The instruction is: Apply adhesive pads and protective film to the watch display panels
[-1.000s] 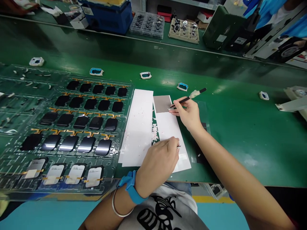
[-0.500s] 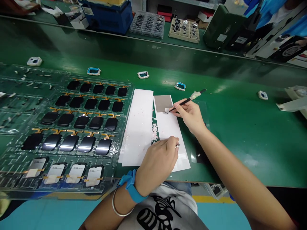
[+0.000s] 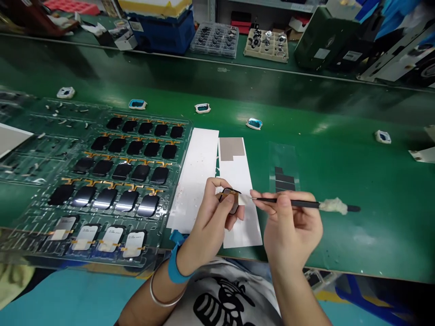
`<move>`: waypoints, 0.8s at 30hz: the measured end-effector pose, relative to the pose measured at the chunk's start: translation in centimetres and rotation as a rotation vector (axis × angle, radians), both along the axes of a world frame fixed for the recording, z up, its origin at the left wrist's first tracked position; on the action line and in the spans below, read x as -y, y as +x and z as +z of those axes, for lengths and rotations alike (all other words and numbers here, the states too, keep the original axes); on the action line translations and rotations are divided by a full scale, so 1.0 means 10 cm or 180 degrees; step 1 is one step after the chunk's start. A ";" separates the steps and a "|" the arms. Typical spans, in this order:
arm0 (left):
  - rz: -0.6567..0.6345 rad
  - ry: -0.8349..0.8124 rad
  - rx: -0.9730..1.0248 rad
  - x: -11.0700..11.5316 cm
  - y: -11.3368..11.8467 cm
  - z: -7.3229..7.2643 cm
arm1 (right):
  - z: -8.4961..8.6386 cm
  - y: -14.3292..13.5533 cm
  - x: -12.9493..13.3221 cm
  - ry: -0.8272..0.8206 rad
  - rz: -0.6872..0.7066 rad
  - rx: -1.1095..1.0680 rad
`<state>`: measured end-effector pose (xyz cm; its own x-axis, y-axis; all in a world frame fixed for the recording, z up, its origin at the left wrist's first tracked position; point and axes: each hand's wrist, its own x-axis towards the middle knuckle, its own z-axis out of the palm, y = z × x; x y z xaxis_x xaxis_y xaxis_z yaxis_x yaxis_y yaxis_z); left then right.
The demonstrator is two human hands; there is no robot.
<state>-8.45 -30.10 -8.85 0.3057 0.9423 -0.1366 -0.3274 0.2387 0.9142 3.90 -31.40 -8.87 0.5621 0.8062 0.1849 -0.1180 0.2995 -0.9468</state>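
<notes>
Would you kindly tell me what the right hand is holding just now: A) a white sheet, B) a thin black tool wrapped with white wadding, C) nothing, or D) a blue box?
B: the right hand pinches a thin black tool, its tip at the small part in the left hand.

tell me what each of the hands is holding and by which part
The left hand pinches a small dark screen part by its edges. The right hand grips thin black tweezers near their front end, tip at a small pale sticker.

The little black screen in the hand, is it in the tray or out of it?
Out. The left hand holds the little black screen up above the white sheet, apart from the tray, while the right hand brings tweezers to it.
</notes>
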 end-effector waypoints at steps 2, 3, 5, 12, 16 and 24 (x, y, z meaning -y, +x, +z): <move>-0.0046 -0.0074 0.0206 0.01 0.01 0.01 | -0.04 -0.06 0.02 0.0029 -0.0083 -0.0065; -0.0056 -0.0054 0.0277 0.02 0.02 0.01 | -0.05 -0.08 0.02 0.0071 -0.0115 -0.0060; -0.0037 0.0073 0.0367 0.03 0.05 -0.02 | -0.07 -0.10 0.01 0.0174 -0.0161 -0.0006; 0.0126 0.0460 0.0485 0.06 0.12 -0.11 | -0.09 -0.11 0.02 0.0267 -0.0182 0.0128; 0.0149 0.0481 0.0412 0.06 0.13 -0.12 | -0.10 -0.11 0.02 0.0325 -0.0199 0.0192; 0.0170 0.0440 0.0204 0.08 0.11 -0.11 | -0.10 -0.12 0.01 0.0283 -0.0268 0.0270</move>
<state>-7.31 -30.93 -9.92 0.2587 0.9658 0.0137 -0.3951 0.0929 0.9139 2.69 -31.54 -9.84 0.6064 0.7351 0.3031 -0.0096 0.3879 -0.9216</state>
